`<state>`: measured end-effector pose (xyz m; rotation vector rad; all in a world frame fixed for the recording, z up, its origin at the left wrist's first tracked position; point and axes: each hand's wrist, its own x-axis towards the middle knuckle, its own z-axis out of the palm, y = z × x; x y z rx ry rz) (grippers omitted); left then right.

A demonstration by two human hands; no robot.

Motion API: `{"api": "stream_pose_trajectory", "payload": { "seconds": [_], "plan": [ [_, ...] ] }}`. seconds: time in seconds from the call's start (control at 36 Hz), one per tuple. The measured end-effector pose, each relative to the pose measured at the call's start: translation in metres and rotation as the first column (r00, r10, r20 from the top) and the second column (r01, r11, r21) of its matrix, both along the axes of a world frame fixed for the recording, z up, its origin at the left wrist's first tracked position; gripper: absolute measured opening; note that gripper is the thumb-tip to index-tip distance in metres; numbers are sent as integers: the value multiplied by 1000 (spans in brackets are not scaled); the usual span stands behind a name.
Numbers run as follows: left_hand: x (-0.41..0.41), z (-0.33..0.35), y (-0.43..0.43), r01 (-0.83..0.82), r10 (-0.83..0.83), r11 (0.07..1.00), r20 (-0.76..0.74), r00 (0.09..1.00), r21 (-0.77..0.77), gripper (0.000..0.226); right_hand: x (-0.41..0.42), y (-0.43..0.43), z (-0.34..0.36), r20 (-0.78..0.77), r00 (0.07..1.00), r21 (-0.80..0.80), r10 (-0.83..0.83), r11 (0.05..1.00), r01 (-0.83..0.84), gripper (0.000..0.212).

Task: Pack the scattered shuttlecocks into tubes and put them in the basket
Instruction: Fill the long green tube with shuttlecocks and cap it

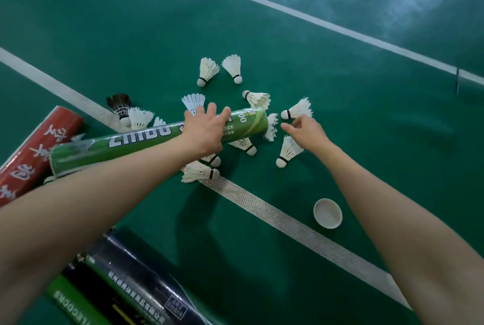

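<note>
Head view: your left hand (207, 130) was wrapped round the green tube (146, 138), gripping it near its open end, with the tube lying low across the pile. One shuttlecock (271, 127) showed its feathers at the tube mouth. Your right hand (305, 132) was just beside it, fingers loosely curled, holding nothing. The other white shuttlecocks (208, 70) lay scattered on the court floor (340, 36) around that end. A white cap (328, 213) sat apart. A red tube (39, 151) and a dark tube (131, 280) lay at lower left.
</note>
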<state>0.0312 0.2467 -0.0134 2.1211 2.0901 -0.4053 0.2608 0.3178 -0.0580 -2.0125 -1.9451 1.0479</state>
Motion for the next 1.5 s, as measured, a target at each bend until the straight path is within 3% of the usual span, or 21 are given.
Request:
{"api": "stream_pose_trajectory", "payload": {
  "seconds": [0.11,0.22,0.33,0.39,0.47,0.72,0.83,0.92,1.0,1.08,1.14,1.22,1.31,1.42,1.5],
  "plan": [
    [0,-2,2,-31,31,999,35,999,-9,87,4,-11,-17,68,997,-163,20,987,-8,49],
    [2,-1,-1,-17,16,1000,73,997,14,86,4,-17,-23,-5,998,-129,-67,989,66,49],
    [0,1,-15,4,-16,996,123,992,91,88,0,-12,2,-334,906,112,-260,944,312,32],
    [-3,3,-24,-3,-18,990,152,988,138,89,-3,-13,22,-499,827,218,-257,887,407,29],
    [-5,8,-35,-28,-10,981,192,981,194,88,-12,-19,40,-662,717,225,-217,855,467,30],
    [2,16,-54,-28,-16,977,204,979,213,89,-54,-61,51,-732,681,236,15,943,234,26],
    [-1,15,-54,-50,11,981,204,979,186,88,-63,-76,47,-795,606,124,37,987,104,36],
    [-7,15,-51,-52,24,984,161,987,173,87,-63,-71,43,-812,584,22,-2,999,34,59],
    [-4,19,-40,-42,16,982,142,990,186,86,-62,-53,48,-800,600,32,-24,996,83,48],
    [5,25,-14,-45,18,985,154,988,168,86,-60,-20,54,-782,605,95,-150,930,354,32],
    [9,26,6,-72,53,989,141,989,132,86,-53,10,47,-712,664,170,-227,863,476,19],
    [11,19,30,-112,105,992,101,989,61,88,-29,50,19,-340,912,257,-231,910,326,22],
    [14,6,42,-123,123,992,64,990,10,89,-7,67,-5,14,978,110,-206,973,204,40],
    [14,-10,46,-148,151,988,53,987,-48,88,0,70,-20,81,983,-28,-164,986,167,45],
    [14,-16,48,-173,178,982,58,982,-74,90,-1,66,-25,2,989,-53,-151,987,151,44]
  ]
}}
